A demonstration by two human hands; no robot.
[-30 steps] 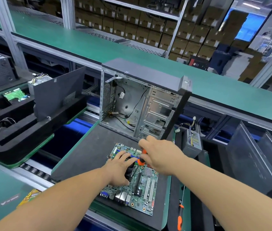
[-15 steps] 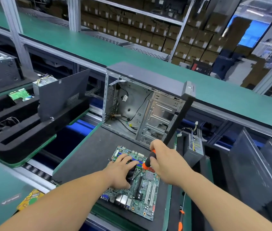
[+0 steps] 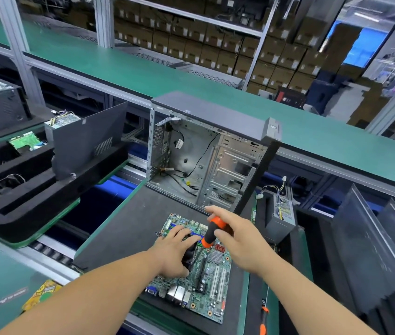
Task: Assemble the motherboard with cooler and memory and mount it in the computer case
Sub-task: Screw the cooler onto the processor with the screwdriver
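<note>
Hands work over the motherboard (image 3: 207,274), which lies flat on a dark mat (image 3: 128,228) in front of the open computer case (image 3: 206,163). The left hand (image 3: 174,252) rests on the black cooler (image 3: 190,256), fingers spread out. The right hand (image 3: 237,240) grips an orange and black screwdriver (image 3: 212,232), its tip pointing down by the cooler. I think the cooler is being screwed on. The board is not in the case yet. I cannot tell if the memory is in.
</note>
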